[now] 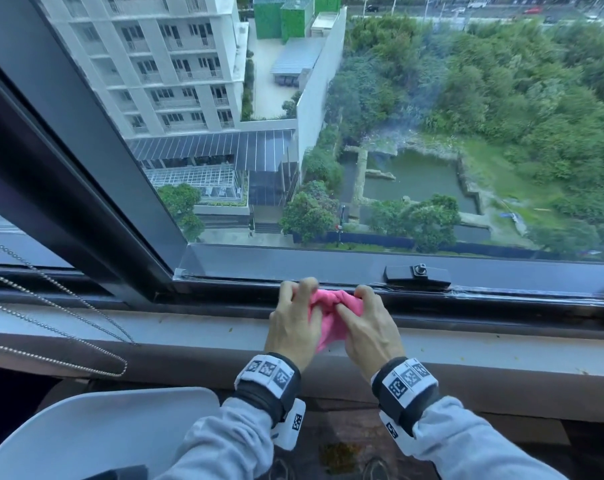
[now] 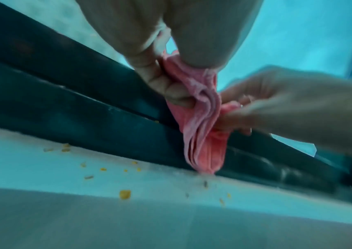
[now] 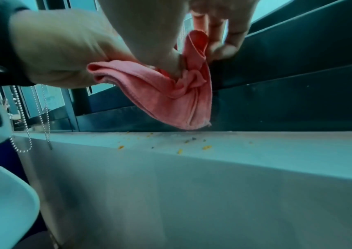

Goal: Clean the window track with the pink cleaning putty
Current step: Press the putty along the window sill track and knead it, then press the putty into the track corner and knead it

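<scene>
The pink cleaning piece [image 1: 328, 308] looks like a bunched, hemmed cloth. Both hands hold it over the dark window track [image 1: 494, 301], just left of the middle. My left hand [image 1: 300, 306] grips its left side with curled fingers. On the right side, my right hand [image 1: 359, 310] pinches it between thumb and fingers. In the left wrist view the pink cloth [image 2: 200, 134] hangs down in folds, and its lower tip reaches the white sill beside the track. The right wrist view shows the cloth [image 3: 171, 97] draped under my right thumb, with the left hand [image 3: 53, 50] alongside.
The white sill [image 1: 501, 348] below the track carries yellow crumbs [image 2: 125, 194] and grey specks. A black latch [image 1: 417, 273] sits on the sash frame to the right of my hands. A bead chain [image 1: 61, 341] loops over the sill at left. A white chair back [image 1: 103, 431] stands below.
</scene>
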